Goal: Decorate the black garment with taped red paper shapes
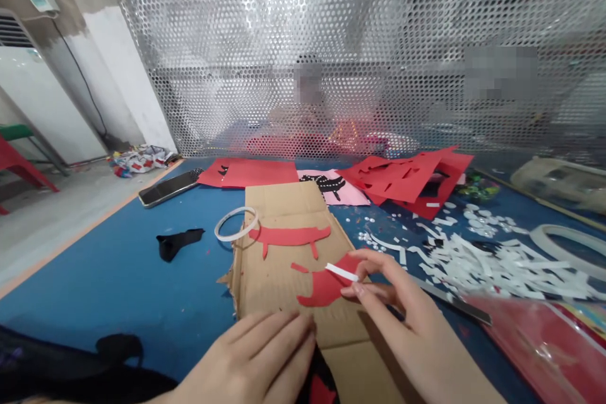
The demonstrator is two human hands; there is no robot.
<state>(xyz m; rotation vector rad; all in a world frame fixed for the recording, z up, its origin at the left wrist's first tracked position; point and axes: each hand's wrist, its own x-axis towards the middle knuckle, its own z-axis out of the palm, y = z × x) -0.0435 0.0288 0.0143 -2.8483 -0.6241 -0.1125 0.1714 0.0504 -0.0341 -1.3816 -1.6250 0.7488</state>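
Right grip [356, 280] pinches a white strip [339, 272] over a red cutout [320, 290]; left grip [307, 323] unclear; tape ring [231, 238] overlaps cardboard [279, 205].

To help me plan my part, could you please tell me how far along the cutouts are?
Done: a red cutout lies, apparently shaped, on the cardboard.
In hand: the right hand pinches a white strip by a red piece.
Left: perhaps the black piece, lying off the cardboard; I can't tell what else.
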